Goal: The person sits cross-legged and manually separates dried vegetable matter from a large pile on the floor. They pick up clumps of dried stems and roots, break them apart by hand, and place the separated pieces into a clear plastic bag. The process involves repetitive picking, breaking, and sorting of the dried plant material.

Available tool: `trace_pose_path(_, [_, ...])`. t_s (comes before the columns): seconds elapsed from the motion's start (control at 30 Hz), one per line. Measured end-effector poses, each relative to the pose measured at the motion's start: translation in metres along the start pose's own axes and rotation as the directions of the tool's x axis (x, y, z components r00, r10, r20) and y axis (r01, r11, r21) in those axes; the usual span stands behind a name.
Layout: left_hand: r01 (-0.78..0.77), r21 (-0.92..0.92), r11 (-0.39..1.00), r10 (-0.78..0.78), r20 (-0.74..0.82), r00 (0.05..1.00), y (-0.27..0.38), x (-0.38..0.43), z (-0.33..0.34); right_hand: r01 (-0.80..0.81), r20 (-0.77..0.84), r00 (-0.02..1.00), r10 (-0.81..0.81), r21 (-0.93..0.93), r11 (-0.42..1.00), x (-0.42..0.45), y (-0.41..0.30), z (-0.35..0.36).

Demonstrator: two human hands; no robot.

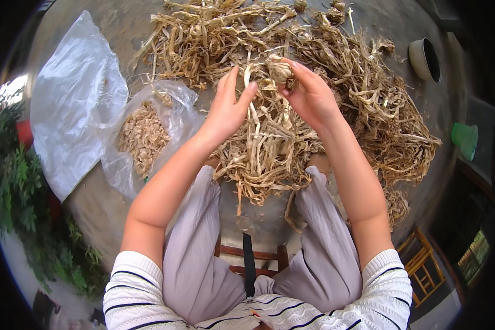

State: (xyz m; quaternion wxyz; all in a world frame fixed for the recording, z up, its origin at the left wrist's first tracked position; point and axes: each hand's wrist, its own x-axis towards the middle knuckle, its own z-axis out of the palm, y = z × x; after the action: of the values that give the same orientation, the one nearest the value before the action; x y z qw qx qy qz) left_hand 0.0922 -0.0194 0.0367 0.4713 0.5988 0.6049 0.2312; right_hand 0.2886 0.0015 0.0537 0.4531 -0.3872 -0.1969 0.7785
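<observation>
My right hand [311,93] grips a garlic bulb [280,72] between thumb and fingers, above a pile of dried garlic stalks [264,140] that lies between my feet. To the bulb's left, my left hand [231,103] is held over the same stalks, its thumb and fingers apart, with nothing seen in its grasp. Left of that hand, a clear plastic bag [177,97] lies spread on the floor with many small pale pieces [144,136], apparently garlic cloves, in it.
More dried stalks [206,37] with bulbs heap up at the far side and down the right [392,119]. A white plastic sheet [78,103] lies at the left, near green plants [20,177]. A metal pot [425,60], a green plastic object [465,140] and a yellow wooden chair [423,264] stand at the right.
</observation>
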Motion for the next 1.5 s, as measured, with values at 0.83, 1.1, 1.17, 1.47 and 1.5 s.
trace_pose_path(0.83, [-0.271,-0.111,0.956,0.186,-0.483,0.856,0.018,0.007,-0.002,0.280,0.136,0.687,-0.714,-0.956,0.087,0.021,0.053,0.076])
trace_pose_path(1.1, [0.720,-0.687,0.103,-0.254,0.681,0.687,-0.001,0.022,-0.016,0.502,0.491,0.573,-0.656,-0.843,-0.193,0.030,0.056,0.022])
trace_pose_path(1.17, [0.730,-0.683,0.029,-0.015,0.729,0.684,-0.009,0.022,-0.019,0.409,0.234,0.725,-0.647,-0.903,0.131,0.024,0.050,0.018])
trace_pose_path(1.47, [0.610,-0.780,0.137,0.106,0.624,0.774,-0.004,-0.001,-0.041,0.026,-0.021,0.999,-0.038,-0.414,0.910,0.005,0.030,0.038])
trace_pose_path(1.5, [0.573,-0.803,0.165,0.029,0.585,0.811,0.007,-0.008,-0.047,0.022,-0.022,0.999,-0.034,-0.410,0.912,0.003,0.027,0.041])
